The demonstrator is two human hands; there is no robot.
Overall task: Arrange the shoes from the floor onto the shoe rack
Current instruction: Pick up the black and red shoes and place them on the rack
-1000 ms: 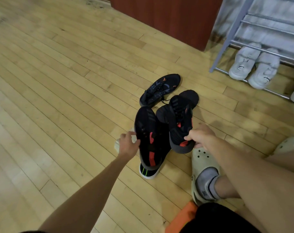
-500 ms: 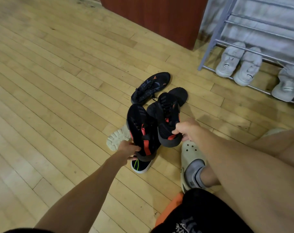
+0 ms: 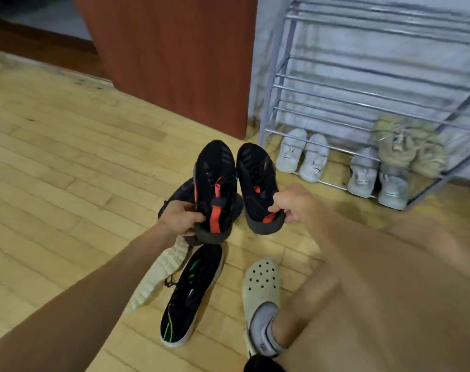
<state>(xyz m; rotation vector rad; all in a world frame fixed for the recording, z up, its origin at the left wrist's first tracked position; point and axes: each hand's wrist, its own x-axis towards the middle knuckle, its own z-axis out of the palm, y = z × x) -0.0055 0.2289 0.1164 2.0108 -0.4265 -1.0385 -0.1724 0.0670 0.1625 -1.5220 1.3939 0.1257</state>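
I hold a pair of black shoes with red accents above the wooden floor. My left hand (image 3: 180, 218) grips the heel of the left black shoe (image 3: 215, 181). My right hand (image 3: 291, 204) pinches the heel of the right black shoe (image 3: 256, 181). Both shoes point toes away, toward the grey metal shoe rack (image 3: 335, 92) at the right. On the floor below lie a black shoe with green stripes (image 3: 192, 294), a cream shoe (image 3: 158, 275) on its side, and another dark shoe (image 3: 180, 191) partly hidden behind the held pair.
The rack's bottom shelf holds two pairs of white sneakers (image 3: 303, 154) (image 3: 376, 178), with a beige pair (image 3: 408, 146) one shelf up. The upper shelves hold nothing. A red-brown cabinet (image 3: 174, 57) stands left of the rack. My foot in a cream clog (image 3: 260, 296) is at the bottom.
Both hands have lifted the black and red shoes off the floor, side by side. The view has swung toward the rack, uncovering the green-striped shoe and the cream shoe.
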